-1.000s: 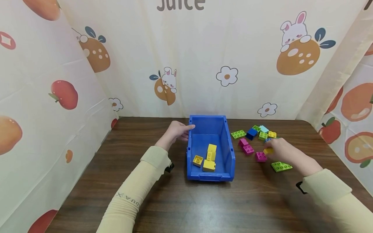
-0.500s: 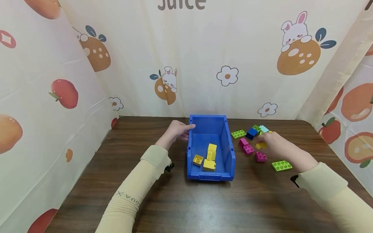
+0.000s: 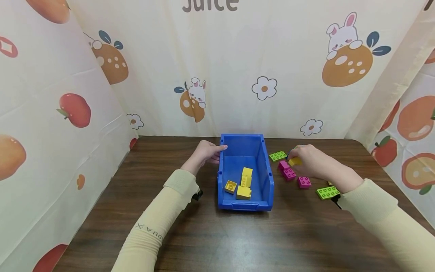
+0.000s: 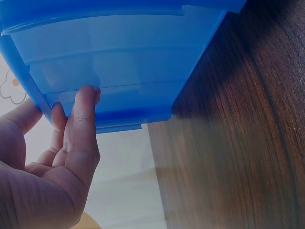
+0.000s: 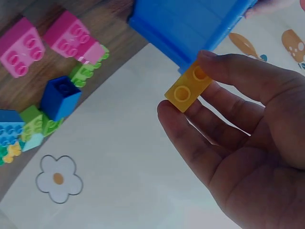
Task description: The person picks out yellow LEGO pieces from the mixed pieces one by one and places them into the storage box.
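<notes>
Carrying a yellow brick (image 5: 188, 86) pinched in the right hand (image 3: 310, 161) toward the blue bin (image 3: 268, 177).
Left hand (image 3: 205, 153) rests relaxed against the bin's wall, steadying it; best release low, beside the yellow bricks inside (image 3: 244, 183).

head view overhead, wrist views close, bin (image 3: 245, 172) shared

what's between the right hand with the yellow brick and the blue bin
In the head view, one green plate lies on the table between the right hand, pinching the yellow brick, and the blue bin.
</notes>
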Demonstrator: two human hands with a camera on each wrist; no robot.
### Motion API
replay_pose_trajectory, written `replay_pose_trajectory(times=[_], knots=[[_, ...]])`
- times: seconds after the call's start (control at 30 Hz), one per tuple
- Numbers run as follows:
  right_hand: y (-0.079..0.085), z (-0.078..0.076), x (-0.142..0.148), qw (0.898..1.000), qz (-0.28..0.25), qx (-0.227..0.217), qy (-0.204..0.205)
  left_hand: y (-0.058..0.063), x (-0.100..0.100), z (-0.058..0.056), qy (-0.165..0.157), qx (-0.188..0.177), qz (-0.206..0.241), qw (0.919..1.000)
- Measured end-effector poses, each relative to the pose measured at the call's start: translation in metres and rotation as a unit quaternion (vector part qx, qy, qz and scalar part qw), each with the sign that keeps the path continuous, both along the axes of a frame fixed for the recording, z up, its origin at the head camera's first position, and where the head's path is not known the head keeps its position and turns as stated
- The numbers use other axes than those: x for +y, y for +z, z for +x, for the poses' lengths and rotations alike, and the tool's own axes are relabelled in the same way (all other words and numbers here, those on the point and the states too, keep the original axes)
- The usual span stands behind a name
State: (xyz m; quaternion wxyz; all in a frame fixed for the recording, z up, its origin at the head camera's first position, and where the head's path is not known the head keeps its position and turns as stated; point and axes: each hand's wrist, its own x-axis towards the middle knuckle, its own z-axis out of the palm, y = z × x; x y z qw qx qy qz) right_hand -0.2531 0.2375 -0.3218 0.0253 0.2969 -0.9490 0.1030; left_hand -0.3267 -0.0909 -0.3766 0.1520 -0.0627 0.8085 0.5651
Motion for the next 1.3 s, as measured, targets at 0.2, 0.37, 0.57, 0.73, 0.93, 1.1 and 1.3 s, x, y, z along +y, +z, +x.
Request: replay_pose_trajectory(times=[0.2,0.37,0.57,0.73,0.93,1.1,1.3], knots=[[0.009,0.002,-0.013,1.000,-0.005,0.014,0.004,0.001,0.000,0.000,0.003,-0.002,-0.006,1.0000],[0.014,0.002,-0.023,1.000,-0.011,0.003,-0.013,0.001,0.000,0.000,0.005,-0.002,-0.004,1.0000],[0.020,0.002,-0.037,1.000,-0.012,-0.011,-0.024,0.001,-0.001,-0.001,0.008,-0.002,-0.001,1.0000],[0.021,0.002,-0.049,0.999,-0.007,-0.025,-0.036,0.000,0.000,-0.001,0.011,-0.004,-0.006,0.9999],[0.019,-0.002,-0.064,0.999,-0.009,-0.017,-0.028,0.000,0.000,-0.001,0.008,-0.006,-0.001,1.0000],[0.016,-0.008,-0.076,1.000,-0.007,0.009,0.007,0.001,0.000,-0.001,0.007,-0.005,0.002,1.0000],[0.006,-0.012,-0.090,1.000,0.002,0.000,0.027,0.000,0.000,-0.001,0.009,-0.007,-0.001,0.9999]])
